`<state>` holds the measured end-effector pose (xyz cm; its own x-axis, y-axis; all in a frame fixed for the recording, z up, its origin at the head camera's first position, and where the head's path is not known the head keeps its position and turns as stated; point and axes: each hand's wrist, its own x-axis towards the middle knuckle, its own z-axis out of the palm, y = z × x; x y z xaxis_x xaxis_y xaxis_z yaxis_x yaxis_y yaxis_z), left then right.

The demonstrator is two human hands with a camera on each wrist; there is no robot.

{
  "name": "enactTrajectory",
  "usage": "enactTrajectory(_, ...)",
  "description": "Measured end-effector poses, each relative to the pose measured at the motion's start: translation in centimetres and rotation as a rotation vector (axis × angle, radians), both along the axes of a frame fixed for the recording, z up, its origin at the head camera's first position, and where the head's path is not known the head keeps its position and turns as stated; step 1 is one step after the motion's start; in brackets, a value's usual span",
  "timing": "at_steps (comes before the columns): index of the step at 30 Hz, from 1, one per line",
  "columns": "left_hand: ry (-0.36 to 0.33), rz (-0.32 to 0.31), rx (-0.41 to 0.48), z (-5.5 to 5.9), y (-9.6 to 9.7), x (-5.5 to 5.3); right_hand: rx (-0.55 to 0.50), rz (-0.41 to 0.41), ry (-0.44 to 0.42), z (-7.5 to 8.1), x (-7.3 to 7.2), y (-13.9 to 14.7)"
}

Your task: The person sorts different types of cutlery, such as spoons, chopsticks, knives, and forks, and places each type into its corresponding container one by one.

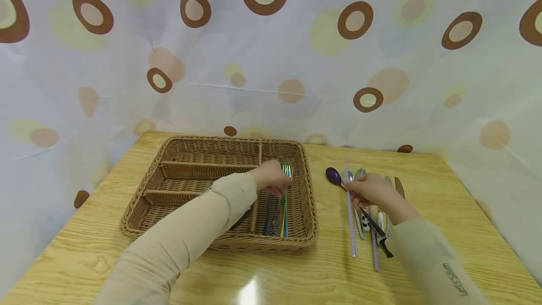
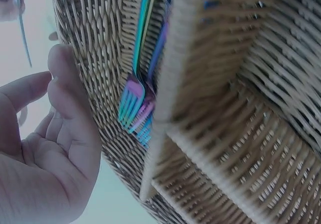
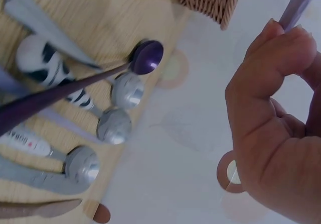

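Note:
My right hand (image 1: 374, 192) pinches a pale purple chopstick (image 1: 351, 229) between thumb and fingertips; part of the stick also shows in the right wrist view. Beneath that hand lies a group of cutlery: a purple spoon (image 3: 146, 57), several silver-headed spoons (image 3: 114, 126) and a knife (image 1: 399, 187). A second purple chopstick (image 1: 374, 248) lies among them. My left hand (image 1: 273, 180) is over the right compartment of the wicker basket (image 1: 311, 201), fingers loosely bent with nothing between them. Rainbow-coloured forks (image 2: 133, 101) lie in that compartment.
Thin wooden dividers (image 1: 207, 165) split the basket into compartments. A dark item (image 1: 241, 219) shows in part beside my left forearm. The wooden table (image 1: 330, 272) ends at a dotted cloth backdrop (image 1: 271, 60).

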<state>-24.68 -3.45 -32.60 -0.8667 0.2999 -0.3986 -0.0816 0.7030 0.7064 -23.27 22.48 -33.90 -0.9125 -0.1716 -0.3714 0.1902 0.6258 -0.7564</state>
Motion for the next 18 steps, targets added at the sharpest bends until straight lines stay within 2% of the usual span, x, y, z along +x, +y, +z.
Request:
enactTrajectory(9,-0.03,-0.071,0.052,0.2,0.7,0.8,-0.059,0.024,-0.029,1.0,-1.1,-2.5)
enactTrajectory(14,-0.048,-0.128,0.103,0.5,1.0,1.0,-0.101,0.018,-0.031,1.4,-1.9,-3.8)
enactTrajectory(18,-0.046,-0.189,0.095,0.7,1.2,1.4,-0.113,0.003,-0.022,1.6,-2.3,-5.1)
